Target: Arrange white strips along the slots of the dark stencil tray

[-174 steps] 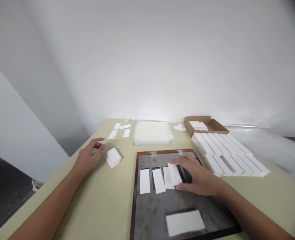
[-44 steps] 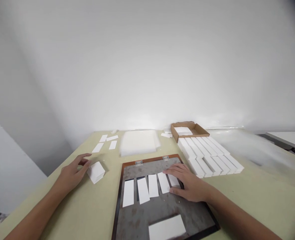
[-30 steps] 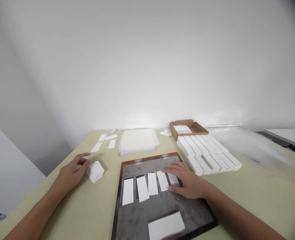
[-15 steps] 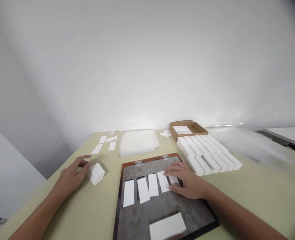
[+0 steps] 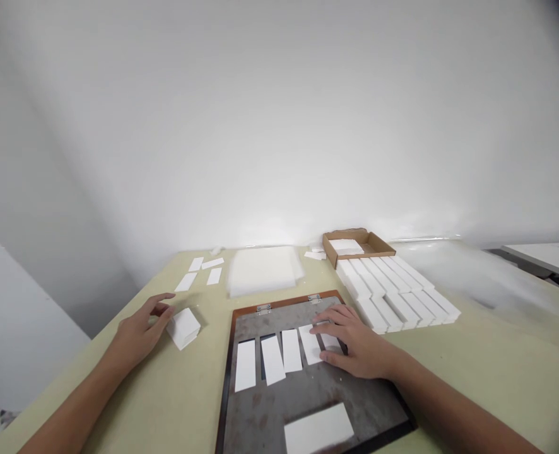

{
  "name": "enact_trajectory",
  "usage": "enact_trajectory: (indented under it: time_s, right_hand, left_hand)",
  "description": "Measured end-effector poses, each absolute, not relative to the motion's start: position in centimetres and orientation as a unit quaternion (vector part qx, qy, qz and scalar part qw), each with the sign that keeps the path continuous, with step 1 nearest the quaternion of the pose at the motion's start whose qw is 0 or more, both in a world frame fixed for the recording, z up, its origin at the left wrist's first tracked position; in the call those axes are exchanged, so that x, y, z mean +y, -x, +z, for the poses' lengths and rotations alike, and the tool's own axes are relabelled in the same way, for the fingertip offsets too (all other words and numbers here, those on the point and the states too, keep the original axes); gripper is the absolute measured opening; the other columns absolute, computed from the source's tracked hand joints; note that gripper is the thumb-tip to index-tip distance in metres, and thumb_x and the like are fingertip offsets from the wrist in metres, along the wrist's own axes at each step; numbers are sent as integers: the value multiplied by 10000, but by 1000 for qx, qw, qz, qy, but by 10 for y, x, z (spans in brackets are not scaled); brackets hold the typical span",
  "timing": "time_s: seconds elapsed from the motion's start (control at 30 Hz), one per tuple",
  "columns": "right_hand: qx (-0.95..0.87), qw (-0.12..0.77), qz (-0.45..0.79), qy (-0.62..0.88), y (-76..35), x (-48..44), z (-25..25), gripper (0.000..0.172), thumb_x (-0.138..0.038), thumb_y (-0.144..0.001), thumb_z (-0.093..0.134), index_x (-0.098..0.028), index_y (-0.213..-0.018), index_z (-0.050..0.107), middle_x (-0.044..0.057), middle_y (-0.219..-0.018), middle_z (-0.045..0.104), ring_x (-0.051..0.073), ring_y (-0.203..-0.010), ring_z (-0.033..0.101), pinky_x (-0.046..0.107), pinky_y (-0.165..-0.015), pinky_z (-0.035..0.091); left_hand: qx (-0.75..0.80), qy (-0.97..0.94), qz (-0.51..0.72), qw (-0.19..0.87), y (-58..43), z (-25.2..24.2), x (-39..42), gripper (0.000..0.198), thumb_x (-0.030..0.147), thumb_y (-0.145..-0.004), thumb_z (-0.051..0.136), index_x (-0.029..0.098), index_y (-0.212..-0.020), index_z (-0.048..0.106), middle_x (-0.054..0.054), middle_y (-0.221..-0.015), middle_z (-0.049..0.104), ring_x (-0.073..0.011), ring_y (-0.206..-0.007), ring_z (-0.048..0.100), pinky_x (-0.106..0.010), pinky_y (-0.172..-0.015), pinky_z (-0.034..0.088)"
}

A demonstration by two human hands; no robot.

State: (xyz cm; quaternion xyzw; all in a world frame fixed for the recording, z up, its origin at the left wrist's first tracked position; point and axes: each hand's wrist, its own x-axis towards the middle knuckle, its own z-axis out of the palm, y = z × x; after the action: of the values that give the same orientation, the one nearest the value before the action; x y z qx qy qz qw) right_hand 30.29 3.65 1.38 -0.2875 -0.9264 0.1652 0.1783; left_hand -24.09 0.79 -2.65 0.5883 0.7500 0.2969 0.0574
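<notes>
My right hand (image 5: 350,340) rests on a grey hinged plate (image 5: 308,394), fingers spread over the right end of a row of white cards. Its thumb and index finger lie at the edge of one white card (image 5: 310,345), and it partly covers the last card (image 5: 329,342). Three more cards, one (image 5: 272,360) slightly tilted, lie to the left over dark slots. A small stack of white cards (image 5: 183,328) sits on the table beside my left hand (image 5: 142,325). That hand is open, thumb close to the stack; whether it touches cannot be told.
A thicker white block or stack (image 5: 318,430) lies on the plate's near part. Rows of white card stacks (image 5: 397,293) stand at right, behind them a cardboard tray (image 5: 364,254). Translucent sheets (image 5: 263,271) and loose cards (image 5: 214,276) lie at the back; plastic film (image 5: 478,277) covers the far right.
</notes>
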Motion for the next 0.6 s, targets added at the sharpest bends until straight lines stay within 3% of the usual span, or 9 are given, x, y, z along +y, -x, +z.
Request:
enact_trajectory:
  time_s: [0.13,0.33,0.47,0.6]
  right_hand:
    - [-933,161,159,280,-302,33,16,533,-498,-981,680,-283,-1466,624,86,-1528,595,361,-1427,435,600,-1216,316]
    - [-937,147,158,277,-302,31,16,526,-564,-996,643,-279,-1438,654,69,-1511,623,366,-1432,421,594,-1213,321]
    - [-937,146,155,277,-302,32,16,545,-584,-976,665,-274,-1425,669,85,-1508,618,381,-1442,409,607,-1215,318]
    - [-937,148,151,279,-302,31,15,553,-590,-964,679,-280,-1422,669,97,-1513,595,389,-1441,411,610,-1206,335]
  left_hand:
    - [753,-586,293,55,241,-27,8,387,415,-1073,628,186,-1385,607,-95,-1253,686,-237,-1037,705,-463,-952,597]
    - [745,-596,295,45,243,-30,8,492,568,-1062,520,225,-1412,573,-93,-1195,715,-251,-989,711,-485,-984,547]
    - [747,-595,296,35,243,-30,9,526,638,-977,450,318,-1377,569,-63,-1146,758,-277,-920,743,-438,-926,537]
    - [745,-597,295,29,242,-28,9,539,645,-962,444,314,-1363,585,-42,-1116,770,-260,-947,753,-378,-902,541]
